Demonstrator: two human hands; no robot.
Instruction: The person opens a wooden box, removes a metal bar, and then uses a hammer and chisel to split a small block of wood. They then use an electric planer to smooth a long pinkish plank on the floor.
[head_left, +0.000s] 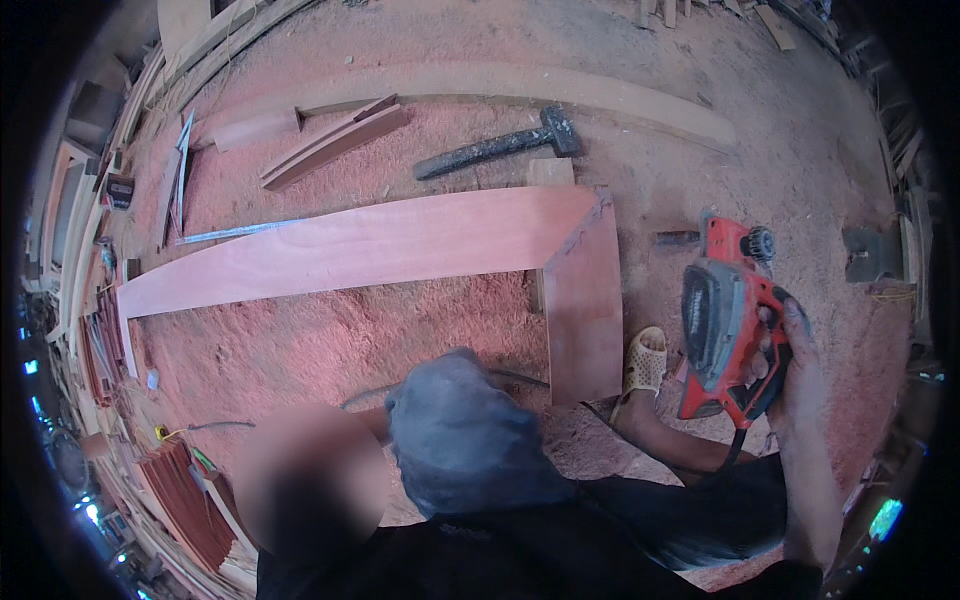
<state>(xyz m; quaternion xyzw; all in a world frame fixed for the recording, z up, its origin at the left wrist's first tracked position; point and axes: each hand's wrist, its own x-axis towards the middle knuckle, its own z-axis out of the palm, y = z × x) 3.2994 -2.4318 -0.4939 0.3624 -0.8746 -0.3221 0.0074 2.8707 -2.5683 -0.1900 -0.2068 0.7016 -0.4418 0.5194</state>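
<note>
My right hand (793, 350) is wrapped round the handle of a red and black electric planer (712, 310), held up at the right with a dark knob at its far end. Its black cord (738, 445) drops from the handle. Left of the planer lies a flat L-shaped frame of pinkish wood: a long tapering board (380, 243) meets a shorter board (583, 320) at a slanted joint with dark marks. Grey cloth (460, 430), perhaps over my knee, fills the lower middle. Beside it, a blurred patch and a strip of skin appear; my left hand's fingers cannot be made out.
Beyond the frame lie a hammer (500, 150), a small wood block (550, 172), wood offcuts (335, 145) and a metal straightedge (240, 232). A sandalled foot (646, 360) rests beside the short board. Pink sawdust covers the ground; stacked strips (185, 500) stand at left.
</note>
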